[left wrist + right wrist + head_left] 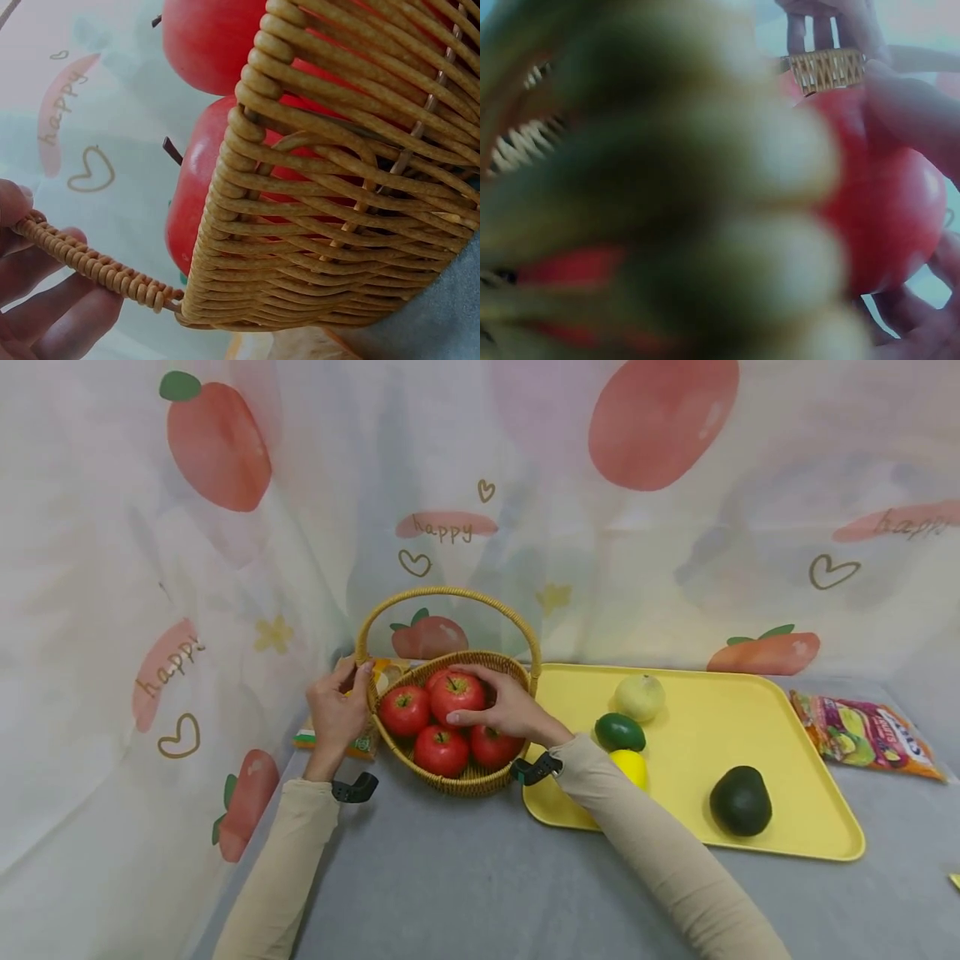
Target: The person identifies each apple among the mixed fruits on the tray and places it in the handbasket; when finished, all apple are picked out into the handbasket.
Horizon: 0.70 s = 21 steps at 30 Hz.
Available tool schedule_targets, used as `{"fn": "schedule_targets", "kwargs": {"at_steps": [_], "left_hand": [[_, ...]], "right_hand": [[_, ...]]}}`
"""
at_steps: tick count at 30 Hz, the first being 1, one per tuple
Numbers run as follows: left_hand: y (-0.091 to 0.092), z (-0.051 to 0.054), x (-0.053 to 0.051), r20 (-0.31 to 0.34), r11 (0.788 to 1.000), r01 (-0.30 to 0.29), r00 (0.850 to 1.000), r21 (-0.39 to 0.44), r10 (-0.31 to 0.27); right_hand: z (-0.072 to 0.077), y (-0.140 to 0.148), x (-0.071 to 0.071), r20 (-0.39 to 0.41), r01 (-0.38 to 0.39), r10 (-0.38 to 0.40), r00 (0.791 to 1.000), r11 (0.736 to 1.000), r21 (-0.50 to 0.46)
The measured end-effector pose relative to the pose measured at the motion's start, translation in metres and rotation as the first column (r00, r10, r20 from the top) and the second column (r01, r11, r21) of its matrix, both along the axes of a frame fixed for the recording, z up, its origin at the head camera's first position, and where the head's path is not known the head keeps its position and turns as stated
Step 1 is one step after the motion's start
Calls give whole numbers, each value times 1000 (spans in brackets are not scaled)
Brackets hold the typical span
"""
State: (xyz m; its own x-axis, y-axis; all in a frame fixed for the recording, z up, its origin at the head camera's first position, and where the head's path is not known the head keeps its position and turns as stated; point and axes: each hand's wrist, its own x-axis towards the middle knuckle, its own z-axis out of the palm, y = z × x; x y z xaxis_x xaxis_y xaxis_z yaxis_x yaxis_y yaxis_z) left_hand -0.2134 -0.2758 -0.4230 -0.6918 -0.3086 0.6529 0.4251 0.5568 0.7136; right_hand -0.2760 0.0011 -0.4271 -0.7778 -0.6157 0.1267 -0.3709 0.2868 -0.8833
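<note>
A wicker basket [463,788] with an arched handle [447,592] stands left of centre in the head view, holding several red apples [441,751]. My left hand [337,712] holds the left foot of the handle; in the left wrist view its thumb and fingers close round the wrapped handle [105,268]. My right hand [512,703] reaches over the right rim and grips the top apple [456,692], thumb on the near side and fingers on the far side. In the right wrist view the blurred basket rim [727,165] hides part of this apple [889,214].
Right of the basket, a yellow tray [787,827] carries a pale round fruit [640,697], a small green fruit [620,732], a yellow fruit [630,767] and a dark avocado [741,801]. Snack bags lie behind the basket [362,745] and at the far right [867,733]. A printed curtain [615,568] surrounds the table.
</note>
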Motion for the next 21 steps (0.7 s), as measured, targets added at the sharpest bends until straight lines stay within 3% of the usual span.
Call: {"fn": "schedule_targets", "kwargs": {"at_steps": [11, 21], "left_hand": [[-8, -4, 5, -23, 1000, -25, 999, -3, 25], [-9, -1, -1, 0, 1000, -12, 1000, -6, 12]], "right_hand": [[-3, -9, 3, -70, -22, 23, 997, 1000, 11], [-4, -7, 0, -95, -21, 19, 995, 999, -26]]}}
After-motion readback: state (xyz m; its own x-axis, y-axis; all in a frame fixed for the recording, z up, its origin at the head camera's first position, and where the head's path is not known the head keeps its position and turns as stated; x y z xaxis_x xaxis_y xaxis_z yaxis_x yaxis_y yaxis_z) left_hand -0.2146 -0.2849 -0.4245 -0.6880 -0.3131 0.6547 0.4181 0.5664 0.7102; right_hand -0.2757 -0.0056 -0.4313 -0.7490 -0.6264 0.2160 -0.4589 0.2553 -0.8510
